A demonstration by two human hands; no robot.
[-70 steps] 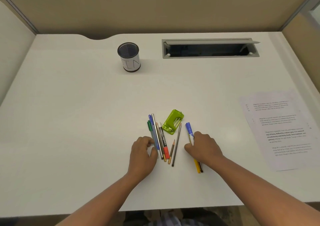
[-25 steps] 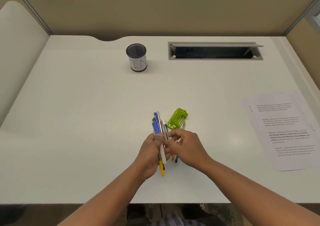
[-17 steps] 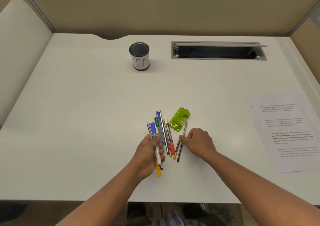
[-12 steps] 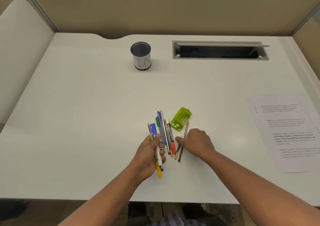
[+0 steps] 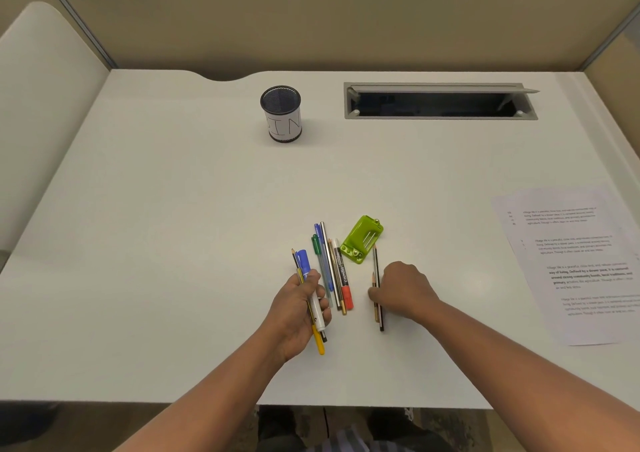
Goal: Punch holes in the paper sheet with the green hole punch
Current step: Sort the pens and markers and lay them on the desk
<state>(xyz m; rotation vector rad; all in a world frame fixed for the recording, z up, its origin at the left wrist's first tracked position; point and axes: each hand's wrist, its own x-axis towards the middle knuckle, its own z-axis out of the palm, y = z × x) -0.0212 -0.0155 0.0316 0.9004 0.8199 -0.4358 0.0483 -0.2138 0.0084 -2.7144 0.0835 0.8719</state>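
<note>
The green hole punch (image 5: 362,238) lies on the white desk near the middle, untouched by either hand. A printed paper sheet (image 5: 581,264) lies flat at the desk's right edge. My left hand (image 5: 298,313) grips a blue-capped marker (image 5: 310,285) together with a yellow pen and a pencil. My right hand (image 5: 403,290) lies knuckles up, just below and right of the punch, its fingertips pinching two thin pencils (image 5: 377,289) against the desk.
Several pens and a red-ended marker (image 5: 337,271) lie between my hands. A black mesh pen cup (image 5: 281,114) stands at the back. A grey cable hatch (image 5: 438,100) is open at the back right. Beige partition walls enclose the desk (image 5: 173,209).
My right hand has dragged two pencils to the right, away from the pile. My left hand still holds the blue marker bundle. The punch and paper have not moved.
</note>
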